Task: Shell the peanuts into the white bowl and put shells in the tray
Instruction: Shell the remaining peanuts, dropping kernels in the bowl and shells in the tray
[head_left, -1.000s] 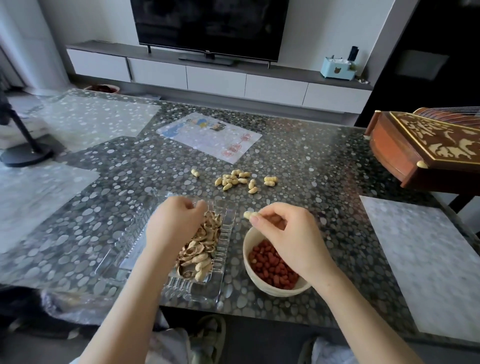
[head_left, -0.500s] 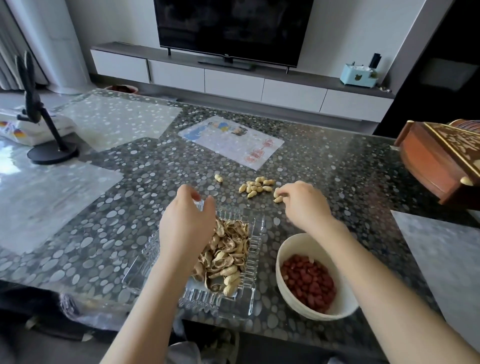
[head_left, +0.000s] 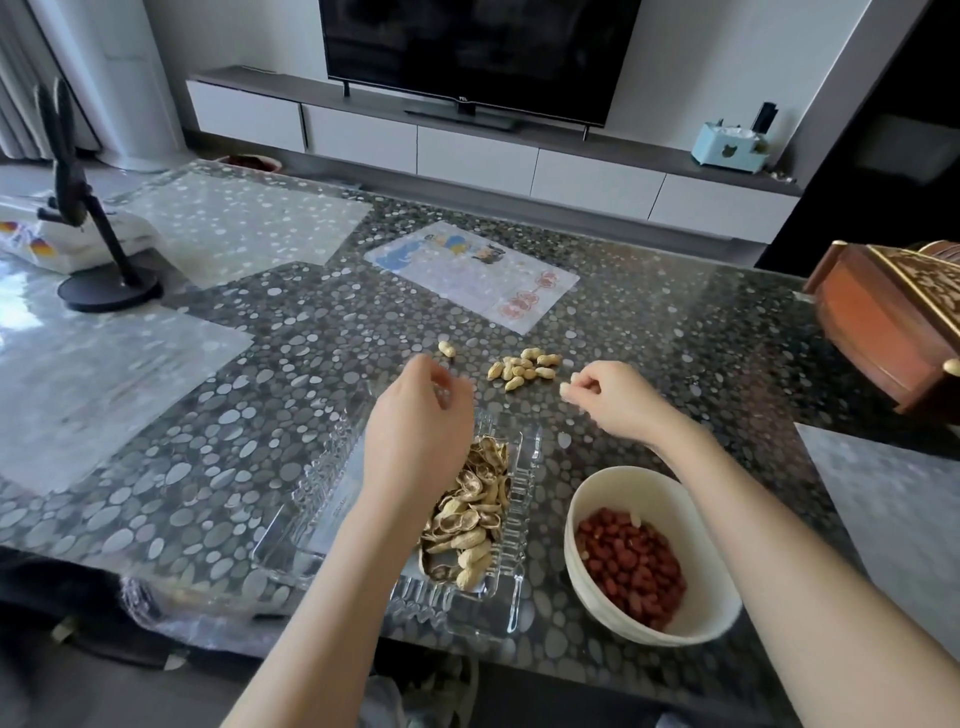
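Fresh-pod pickup: right hand (head_left: 610, 397) pinches one unshelled peanut (head_left: 566, 388), left hand (head_left: 415, 421) loosely curled, seemingly empty, over glass tray (head_left: 511, 608); next, likely cracking above white bowl (head_left: 649, 486).

Clear ribbed tray (head_left: 511, 618) is being shown holding a pile of empty tan shells (head_left: 470, 514). At its 3 o'clock, the round white bowl (head_left: 618, 475) is being shown upright, part-filled with red-skinned kernels (head_left: 631, 564). At the tray's 12 o'clock, unshelled peanuts (head_left: 524, 368) are lying heaped, a stray peanut (head_left: 446, 349) at their 9 o'clock. A single peanut (head_left: 566, 389) is being pinched by the right hand (head_left: 613, 400).
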